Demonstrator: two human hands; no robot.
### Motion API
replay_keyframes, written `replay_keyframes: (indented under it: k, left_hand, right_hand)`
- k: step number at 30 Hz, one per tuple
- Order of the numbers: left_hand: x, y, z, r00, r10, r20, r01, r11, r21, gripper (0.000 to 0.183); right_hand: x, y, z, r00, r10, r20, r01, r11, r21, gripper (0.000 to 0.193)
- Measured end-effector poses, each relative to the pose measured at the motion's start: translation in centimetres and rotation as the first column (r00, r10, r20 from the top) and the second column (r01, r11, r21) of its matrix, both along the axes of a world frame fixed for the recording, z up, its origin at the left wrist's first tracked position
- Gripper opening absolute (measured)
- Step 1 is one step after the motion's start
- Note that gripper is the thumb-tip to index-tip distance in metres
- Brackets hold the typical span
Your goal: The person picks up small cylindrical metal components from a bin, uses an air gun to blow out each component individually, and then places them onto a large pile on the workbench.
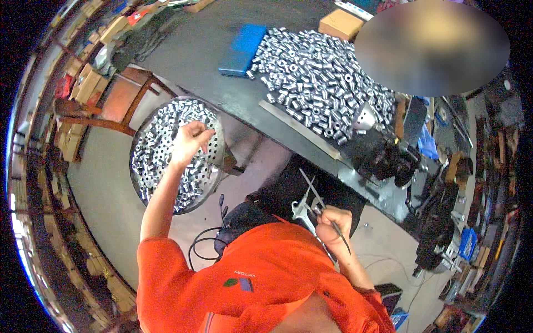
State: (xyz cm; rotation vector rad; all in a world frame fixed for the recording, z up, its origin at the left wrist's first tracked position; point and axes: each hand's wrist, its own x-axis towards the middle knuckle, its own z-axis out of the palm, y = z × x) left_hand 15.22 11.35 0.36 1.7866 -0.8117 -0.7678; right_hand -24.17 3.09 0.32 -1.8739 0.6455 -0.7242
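Observation:
My left hand is over a round perforated metal tray at the left. Its fingers are loosely curled and apart, with nothing visible in them. Small silver cylindrical metal sleeves lie scattered in the tray. In front of my body, my right hand is closed round a thin, dark, file-like rod that slants up and left. A silver caliper-like tool shows beside the same hand; whether my fingers also hold it, I cannot tell.
A large heap of similar metal sleeves covers the dark workbench, with a blue box and a cardboard box beside it. A metal scoop rests at the heap's right. A wooden chair stands behind the tray.

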Motion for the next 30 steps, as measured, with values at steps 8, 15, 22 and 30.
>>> replay_keyframes:
  k: [8,15,22,30]
  left_hand:
    - [-14.7,-2.2,1.7,0.466,-0.376,-0.801,0.28,0.921,-0.27,0.03]
    - [-16.7,-2.7,-1.1,0.322,-0.391,-0.862,0.279,0.91,-0.308,0.029]
    - [-16.7,-3.3,-0.1,0.693,-0.523,-0.497,0.507,0.843,-0.18,0.018]
    - [-17.3,-3.7,0.7,0.739,-0.667,-0.097,0.663,0.745,-0.075,0.019]
  right_hand:
    - [1.7,-1.1,2.3,0.984,0.18,-0.007,-0.18,0.984,0.001,0.027]
    - [1.7,-1.5,1.3,0.993,0.087,-0.074,-0.085,0.996,0.025,0.022]
    - [2.5,-1.4,1.4,0.975,0.06,-0.214,-0.078,0.994,-0.077,0.019]
    - [2.5,-1.2,0.0,0.991,0.059,-0.123,-0.052,0.997,0.059,0.017]
